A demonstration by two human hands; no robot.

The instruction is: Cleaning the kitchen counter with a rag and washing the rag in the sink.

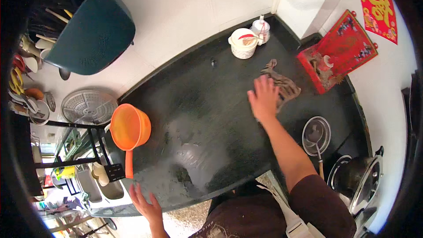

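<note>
My right hand (264,99) lies spread with its palm down on a brown striped cloth (286,86), on the dark stone countertop (211,105). The cloth is crumpled and sticks out beyond my fingers to the right. My left hand (145,203) hovers near the counter's front edge at the lower left, fingers apart, with nothing in it. Just above it is the handle of an orange plastic dipper (129,129). Wet smears shine on the middle of the counter.
A white lidded tub (244,44) and a white bottle (261,28) stand at the back. On the right are a red altar plaque (343,49), a wire strainer (316,135) and a pot (350,175). A round perforated metal tray (89,106) and a sink (112,190) lie left.
</note>
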